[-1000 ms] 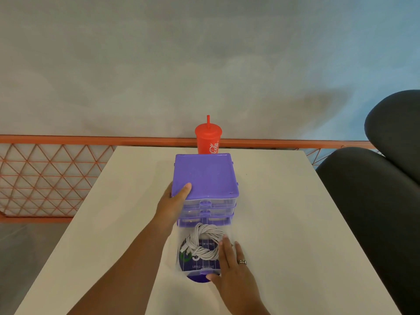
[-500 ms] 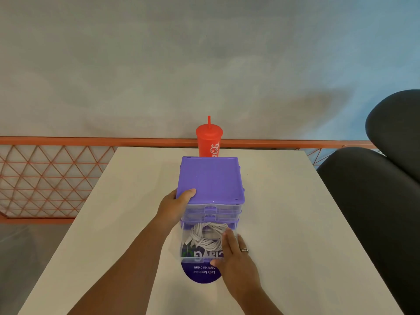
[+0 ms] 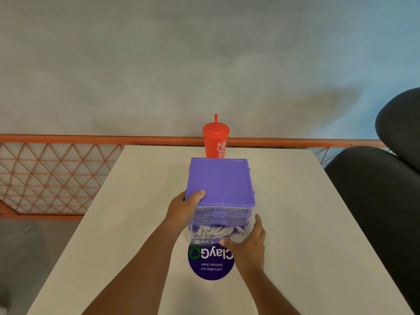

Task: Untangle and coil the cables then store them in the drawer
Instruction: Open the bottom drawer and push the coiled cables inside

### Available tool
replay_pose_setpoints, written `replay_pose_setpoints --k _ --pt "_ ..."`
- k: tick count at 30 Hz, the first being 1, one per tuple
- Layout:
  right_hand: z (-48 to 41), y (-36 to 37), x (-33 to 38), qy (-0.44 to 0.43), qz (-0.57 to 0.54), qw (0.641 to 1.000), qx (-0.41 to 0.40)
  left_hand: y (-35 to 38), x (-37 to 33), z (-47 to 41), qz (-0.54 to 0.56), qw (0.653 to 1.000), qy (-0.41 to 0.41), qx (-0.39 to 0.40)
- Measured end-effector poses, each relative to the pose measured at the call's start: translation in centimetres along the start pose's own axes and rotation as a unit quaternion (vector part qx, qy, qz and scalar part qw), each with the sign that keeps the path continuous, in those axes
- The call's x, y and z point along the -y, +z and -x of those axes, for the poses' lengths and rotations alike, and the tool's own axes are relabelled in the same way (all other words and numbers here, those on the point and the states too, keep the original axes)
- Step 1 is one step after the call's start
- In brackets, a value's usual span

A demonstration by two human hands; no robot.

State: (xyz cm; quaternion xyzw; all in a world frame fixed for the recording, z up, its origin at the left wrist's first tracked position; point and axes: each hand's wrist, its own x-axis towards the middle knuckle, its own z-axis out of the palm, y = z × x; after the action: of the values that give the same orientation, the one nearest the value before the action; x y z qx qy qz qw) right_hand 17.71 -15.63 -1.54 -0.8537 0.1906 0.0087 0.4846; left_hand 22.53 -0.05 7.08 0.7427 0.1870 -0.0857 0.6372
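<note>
A purple-topped drawer unit [image 3: 221, 180] with clear drawers stands in the middle of the white table [image 3: 295, 212]. Its bottom drawer [image 3: 197, 239] sticks out a short way, and a coiled white cable [image 3: 216, 230] lies inside it. My left hand [image 3: 181, 210] grips the unit's front left corner, thumb on the lid. My right hand [image 3: 248, 248] presses against the bottom drawer's front right corner, with the thumb across the front and the fingers straight along the side.
A round purple sticker [image 3: 209, 262] lies flat on the table just in front of the drawer. A red lidded cup with a straw [image 3: 216, 142] stands behind the unit. A black chair [image 3: 375, 189] is at the right, an orange lattice railing [image 3: 56, 169] at the left.
The bottom drawer with the cable has slid most of the way into the unit under my right hand. The sticker beneath it has come into full view. My left hand kept its hold.
</note>
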Motion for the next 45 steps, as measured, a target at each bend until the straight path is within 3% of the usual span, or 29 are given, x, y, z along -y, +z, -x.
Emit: replay_pose_setpoints --k 9,19,27,31,37,45 --pt "-1.4 0.0 -0.4 -0.03 -0.03 0.997 0.062 0.1 0.2 0.4 0.014 1.0 0.004 -0.009" --pt "0.3 2.1 2.5 0.097 -0.071 0.993 -0.01 0.4 0.3 0.4 0.002 1.0 0.002 -0.018" --pt "-0.8 3.2 4.4 0.214 -0.145 0.965 -0.035 0.2 0.3 0.3 0.014 1.0 -0.005 -0.012" --pt "-0.9 3.3 4.5 0.201 -0.146 0.968 -0.041 0.1 0.3 0.3 0.019 1.0 -0.003 -0.01" --pt "-1.3 1.6 1.1 0.065 -0.067 0.995 0.02 0.1 0.6 0.1 0.014 1.0 0.003 -0.024" --pt "-2.5 0.4 0.2 0.075 -0.048 0.995 0.032 -0.1 0.6 0.1 0.014 1.0 -0.003 0.0"
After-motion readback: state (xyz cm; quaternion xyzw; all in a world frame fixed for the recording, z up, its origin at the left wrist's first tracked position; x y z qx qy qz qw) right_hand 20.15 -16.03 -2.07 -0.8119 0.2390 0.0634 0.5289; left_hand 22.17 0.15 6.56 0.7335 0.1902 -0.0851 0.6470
